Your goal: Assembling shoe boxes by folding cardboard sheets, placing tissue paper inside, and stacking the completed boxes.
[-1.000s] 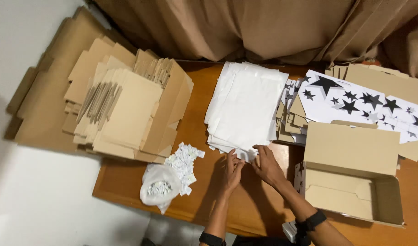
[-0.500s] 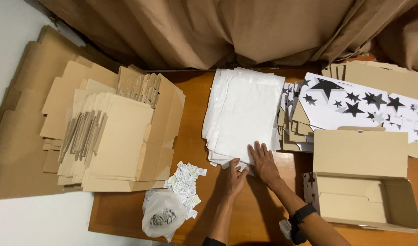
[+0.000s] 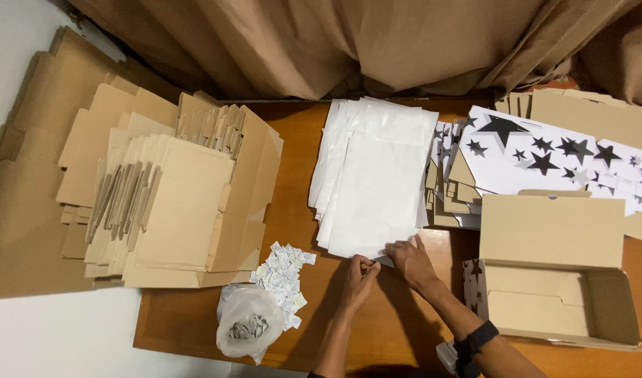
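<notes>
Both hands meet at the near edge of the white paper stack (image 3: 373,182) in the middle of the bench (image 3: 195,329). The left hand (image 3: 359,280) pinches a sheet corner with curled fingers. The right hand (image 3: 410,260) lies open and flat on the stack's edge. An open box (image 3: 555,280) stands just right; small packets (image 3: 282,276) lie left.

Flat cardboard stack (image 3: 174,203), open box (image 3: 555,280), sachets (image 3: 282,276), star sheets (image 3: 545,157).

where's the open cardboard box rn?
In the head view the open cardboard box sits at the right end of the wooden table, just right of the right hand and below the star-printed sheets.
</notes>
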